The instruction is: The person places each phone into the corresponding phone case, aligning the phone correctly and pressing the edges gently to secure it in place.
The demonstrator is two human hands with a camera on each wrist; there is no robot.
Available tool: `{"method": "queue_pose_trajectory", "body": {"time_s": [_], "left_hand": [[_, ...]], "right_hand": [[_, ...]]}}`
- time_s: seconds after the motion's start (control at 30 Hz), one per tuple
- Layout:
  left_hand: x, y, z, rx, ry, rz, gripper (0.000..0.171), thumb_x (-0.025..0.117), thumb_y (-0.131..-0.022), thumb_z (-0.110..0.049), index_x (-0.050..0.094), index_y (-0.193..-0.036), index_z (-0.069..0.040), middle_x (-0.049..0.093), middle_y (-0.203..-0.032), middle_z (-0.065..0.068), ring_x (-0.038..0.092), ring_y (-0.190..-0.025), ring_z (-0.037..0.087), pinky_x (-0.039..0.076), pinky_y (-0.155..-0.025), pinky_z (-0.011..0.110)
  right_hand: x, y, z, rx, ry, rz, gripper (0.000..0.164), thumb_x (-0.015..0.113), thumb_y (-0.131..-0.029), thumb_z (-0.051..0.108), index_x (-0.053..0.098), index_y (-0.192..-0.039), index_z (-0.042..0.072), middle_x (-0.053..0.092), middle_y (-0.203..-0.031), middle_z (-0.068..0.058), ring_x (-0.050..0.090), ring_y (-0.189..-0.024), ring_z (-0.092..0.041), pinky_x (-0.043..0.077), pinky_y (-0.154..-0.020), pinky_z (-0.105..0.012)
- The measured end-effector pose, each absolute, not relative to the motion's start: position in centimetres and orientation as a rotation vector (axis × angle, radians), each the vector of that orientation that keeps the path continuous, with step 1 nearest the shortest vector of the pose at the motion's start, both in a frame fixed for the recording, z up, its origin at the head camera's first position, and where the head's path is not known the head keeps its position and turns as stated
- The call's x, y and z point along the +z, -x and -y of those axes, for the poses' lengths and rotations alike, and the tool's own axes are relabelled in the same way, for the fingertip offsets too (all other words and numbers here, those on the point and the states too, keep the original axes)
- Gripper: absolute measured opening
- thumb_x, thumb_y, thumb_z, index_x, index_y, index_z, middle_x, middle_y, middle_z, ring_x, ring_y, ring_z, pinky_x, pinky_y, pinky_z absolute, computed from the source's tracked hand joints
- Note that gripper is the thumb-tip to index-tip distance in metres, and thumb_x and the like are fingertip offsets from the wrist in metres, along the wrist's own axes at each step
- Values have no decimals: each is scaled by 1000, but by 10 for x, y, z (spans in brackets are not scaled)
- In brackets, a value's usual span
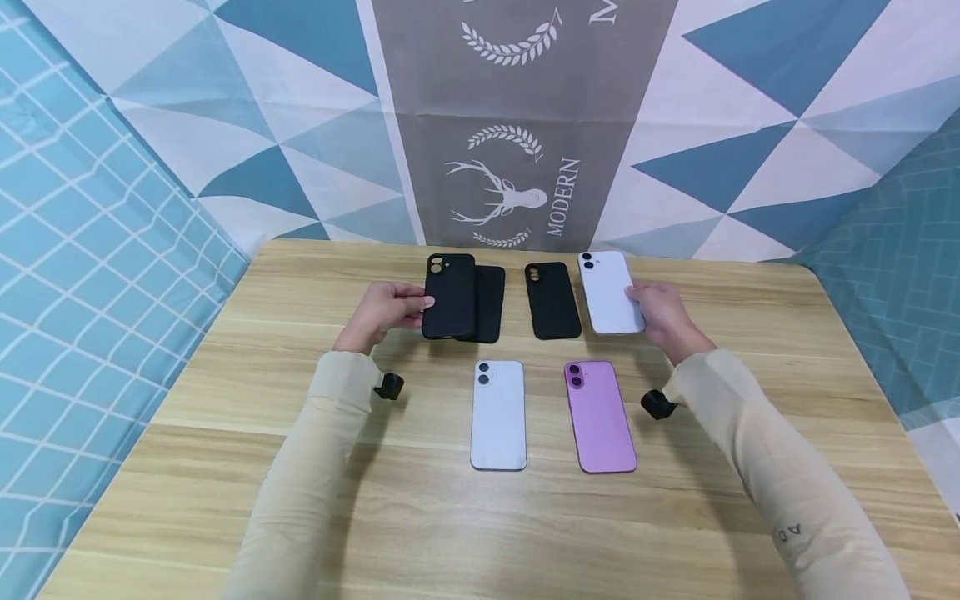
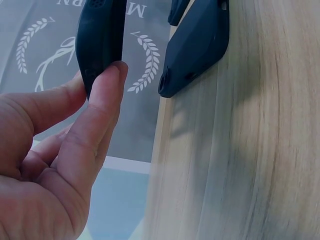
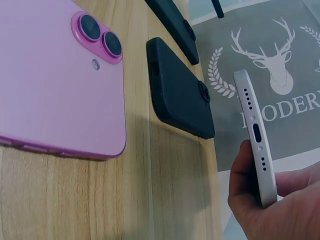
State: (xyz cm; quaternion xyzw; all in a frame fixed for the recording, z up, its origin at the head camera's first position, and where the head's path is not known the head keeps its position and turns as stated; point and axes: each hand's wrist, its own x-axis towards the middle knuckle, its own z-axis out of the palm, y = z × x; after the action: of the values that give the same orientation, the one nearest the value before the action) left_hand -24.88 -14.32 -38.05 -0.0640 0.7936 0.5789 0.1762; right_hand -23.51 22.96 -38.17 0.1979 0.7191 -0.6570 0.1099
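At the back of the table, my left hand pinches a black phone case by its left edge. In the left wrist view that case is raised off the wood between thumb and fingers. A second black case lies partly behind it. On the right, my right hand grips a white phone by its lower right edge. The right wrist view shows the white phone's bottom edge with its charging port, held up from the table. Between the hands lies a third black case.
Nearer the front, another white phone and a pink phone lie back up on the wooden table. A patterned cloth with a deer print hangs behind the table's back edge.
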Motion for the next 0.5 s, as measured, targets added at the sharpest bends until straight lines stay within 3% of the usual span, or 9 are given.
{"method": "queue_pose_trajectory", "body": {"time_s": [0.5], "left_hand": [[-382,250,139,1653,182,-2245,38,63,-82,-15,54,-114,2,59,-84,4,57,-59,8,55,-71,30]], "right_hand": [[-382,236,-219,-1949,-566,-2095,43,33,-94,10,26,-133,-7,26,-141,-20,28,-128,-28,29,-107,-37]]}}
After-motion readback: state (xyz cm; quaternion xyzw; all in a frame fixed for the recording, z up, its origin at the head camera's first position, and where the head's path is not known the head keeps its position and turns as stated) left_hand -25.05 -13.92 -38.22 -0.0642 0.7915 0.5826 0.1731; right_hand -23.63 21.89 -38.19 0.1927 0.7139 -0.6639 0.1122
